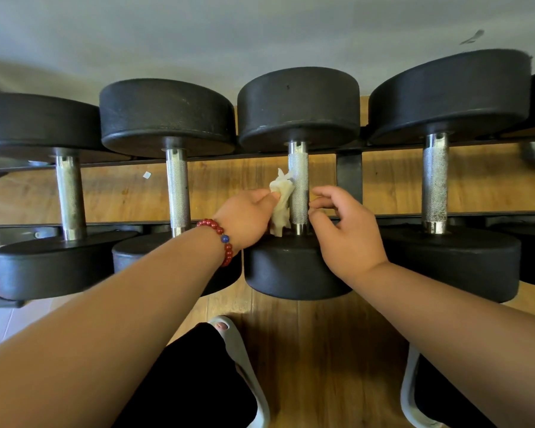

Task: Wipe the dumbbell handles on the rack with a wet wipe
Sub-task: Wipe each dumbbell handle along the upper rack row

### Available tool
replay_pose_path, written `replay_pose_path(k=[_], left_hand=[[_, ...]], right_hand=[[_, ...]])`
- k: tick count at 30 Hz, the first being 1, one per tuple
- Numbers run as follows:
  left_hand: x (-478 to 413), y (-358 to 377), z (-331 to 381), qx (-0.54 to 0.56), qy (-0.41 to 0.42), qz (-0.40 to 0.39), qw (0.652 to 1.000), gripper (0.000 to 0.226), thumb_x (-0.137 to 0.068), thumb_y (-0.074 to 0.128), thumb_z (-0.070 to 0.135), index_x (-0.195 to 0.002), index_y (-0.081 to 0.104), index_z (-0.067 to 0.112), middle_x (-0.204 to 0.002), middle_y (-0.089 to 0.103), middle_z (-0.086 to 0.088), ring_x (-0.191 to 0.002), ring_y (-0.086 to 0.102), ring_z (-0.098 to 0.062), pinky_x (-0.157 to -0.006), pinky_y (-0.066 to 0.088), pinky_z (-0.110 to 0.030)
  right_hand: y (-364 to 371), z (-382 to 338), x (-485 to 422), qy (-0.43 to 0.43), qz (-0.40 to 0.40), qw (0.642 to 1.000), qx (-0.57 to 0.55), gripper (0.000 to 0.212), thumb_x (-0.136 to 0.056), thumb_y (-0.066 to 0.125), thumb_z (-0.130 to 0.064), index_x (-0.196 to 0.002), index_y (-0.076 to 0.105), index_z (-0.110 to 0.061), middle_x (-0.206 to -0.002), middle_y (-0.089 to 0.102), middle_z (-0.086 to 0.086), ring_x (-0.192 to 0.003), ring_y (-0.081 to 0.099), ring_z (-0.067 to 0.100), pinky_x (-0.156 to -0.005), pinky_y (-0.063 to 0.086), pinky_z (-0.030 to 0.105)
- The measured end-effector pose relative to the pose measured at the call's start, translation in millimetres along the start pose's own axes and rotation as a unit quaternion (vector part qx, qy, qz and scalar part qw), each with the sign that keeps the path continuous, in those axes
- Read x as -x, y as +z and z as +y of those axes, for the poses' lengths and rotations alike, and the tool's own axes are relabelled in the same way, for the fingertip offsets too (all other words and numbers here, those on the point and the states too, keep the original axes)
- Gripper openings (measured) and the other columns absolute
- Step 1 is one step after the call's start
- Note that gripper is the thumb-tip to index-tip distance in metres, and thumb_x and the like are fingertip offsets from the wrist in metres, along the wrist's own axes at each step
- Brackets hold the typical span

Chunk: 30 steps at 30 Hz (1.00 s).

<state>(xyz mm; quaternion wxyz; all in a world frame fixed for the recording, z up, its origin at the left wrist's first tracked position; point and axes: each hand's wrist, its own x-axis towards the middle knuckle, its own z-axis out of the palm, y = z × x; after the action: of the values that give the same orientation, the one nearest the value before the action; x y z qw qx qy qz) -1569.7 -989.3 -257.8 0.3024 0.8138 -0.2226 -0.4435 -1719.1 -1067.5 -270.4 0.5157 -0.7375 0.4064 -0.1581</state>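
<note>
Several black dumbbells lie side by side across a black rack (pixel 349 174), their knurled silver handles pointing away from me. My left hand (pixel 244 217), with a red bead bracelet on the wrist, pinches a crumpled white wet wipe (pixel 280 200) against the left side of the third dumbbell's handle (pixel 298 186). My right hand (pixel 346 230) hovers just right of that handle, fingers curled and apart, with its fingertips close to the metal and nothing in them. The wipe hangs down to the near weight head (pixel 294 270).
Neighbouring handles stand at the left (pixel 178 186), far left (pixel 70 196) and right (pixel 434 180). Wooden floor shows beneath the rack. My feet in grey slippers (pixel 244 359) stand close to the rack. A pale wall rises behind the dumbbells.
</note>
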Motion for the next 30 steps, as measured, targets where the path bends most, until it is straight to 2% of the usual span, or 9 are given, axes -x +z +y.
replay_pose_path(k=[3,5,8,12,16,20,23,28,30], left_hand=[[15.1,-1.5,8.6,-0.101,0.033,0.019,0.994,0.033,-0.104,0.035,0.039,-0.097,0.061,0.020,-0.088,0.064,-0.001,-0.078,0.061,-0.012,-0.063,0.047,-0.015],[20.9,-1.0,10.7,-0.126,0.054,0.043,0.990,0.034,-0.105,0.034,0.036,-0.101,0.060,0.016,-0.086,0.061,0.000,-0.069,0.052,-0.006,-0.051,0.037,-0.010],[25.3,2.0,8.6,-0.094,0.067,0.085,0.990,0.032,-0.104,0.038,0.035,-0.126,0.055,0.020,-0.098,0.062,0.004,-0.074,0.050,-0.002,-0.056,0.035,-0.010],[25.0,3.3,5.9,-0.058,0.073,0.078,0.993,0.057,-0.103,0.042,0.033,-0.152,0.014,0.040,-0.093,0.059,0.014,-0.073,0.054,0.000,-0.054,0.040,-0.006],[16.2,0.4,7.8,0.010,0.061,0.075,0.995,0.044,-0.103,0.043,0.025,-0.143,0.038,0.041,-0.122,0.055,0.011,-0.096,0.064,-0.006,-0.074,0.055,-0.023],[18.7,-4.7,7.9,0.069,0.063,0.066,0.993,0.040,-0.101,0.049,0.023,-0.138,0.046,0.036,-0.100,0.051,0.024,-0.093,0.067,-0.002,-0.068,0.051,-0.015],[26.4,-5.8,6.6,0.059,0.074,0.076,0.993,0.033,-0.097,0.057,0.027,-0.128,0.053,0.038,-0.106,0.063,0.015,-0.094,0.067,-0.007,-0.081,0.053,-0.021],[48.0,-2.4,8.4,0.074,0.087,0.101,0.988,0.028,-0.091,0.066,0.031,-0.114,0.053,0.038,-0.104,0.065,0.012,-0.090,0.064,-0.006,-0.068,0.047,-0.014],[59.0,-1.9,11.4,0.108,0.082,0.097,0.986,0.035,-0.088,0.069,0.029,-0.119,0.053,0.034,-0.099,0.068,0.012,-0.088,0.066,-0.005,-0.071,0.049,-0.014]], right_hand=[[-1.2,-2.9,0.7,-0.003,-0.003,1.000,0.009,0.032,-0.093,0.055,-0.025,-0.125,0.057,-0.027,-0.108,0.060,-0.013,-0.090,0.058,0.003,-0.082,0.052,0.029],[-2.0,-4.0,1.7,-0.013,-0.005,1.000,0.015,0.032,-0.093,0.056,-0.025,-0.126,0.056,-0.027,-0.110,0.057,-0.015,-0.094,0.056,0.002,-0.083,0.048,0.026],[-2.1,-5.2,3.1,-0.036,0.004,0.999,0.028,0.036,-0.093,0.058,-0.025,-0.129,0.054,-0.026,-0.118,0.053,-0.013,-0.111,0.048,0.002,-0.091,0.040,0.023],[-2.8,-6.9,3.5,-0.029,0.013,0.999,0.025,0.035,-0.093,0.059,-0.024,-0.128,0.054,-0.027,-0.116,0.049,-0.015,-0.111,0.047,0.003,-0.090,0.041,0.024],[-2.2,-4.1,1.8,-0.027,0.009,0.999,0.032,0.036,-0.094,0.058,-0.025,-0.130,0.053,-0.028,-0.119,0.051,-0.013,-0.113,0.047,0.003,-0.090,0.044,0.026],[-0.2,-0.6,0.2,-0.033,0.002,0.999,0.042,0.038,-0.094,0.058,-0.028,-0.131,0.051,-0.029,-0.125,0.054,-0.010,-0.114,0.048,0.004,-0.089,0.046,0.027],[0.3,-0.1,0.2,-0.057,-0.006,0.996,0.064,0.039,-0.094,0.056,-0.033,-0.132,0.051,-0.029,-0.127,0.053,-0.009,-0.118,0.048,0.008,-0.093,0.047,0.031],[-4.0,-7.1,4.5,-0.094,-0.006,0.992,0.089,0.042,-0.096,0.050,-0.044,-0.134,0.052,-0.027,-0.128,0.054,-0.007,-0.119,0.049,0.012,-0.103,0.042,0.043],[-8.5,-18.0,6.9,-0.130,-0.011,0.990,0.060,0.039,-0.098,0.050,-0.040,-0.133,0.054,-0.026,-0.129,0.055,-0.006,-0.118,0.049,0.006,-0.104,0.041,0.028]])
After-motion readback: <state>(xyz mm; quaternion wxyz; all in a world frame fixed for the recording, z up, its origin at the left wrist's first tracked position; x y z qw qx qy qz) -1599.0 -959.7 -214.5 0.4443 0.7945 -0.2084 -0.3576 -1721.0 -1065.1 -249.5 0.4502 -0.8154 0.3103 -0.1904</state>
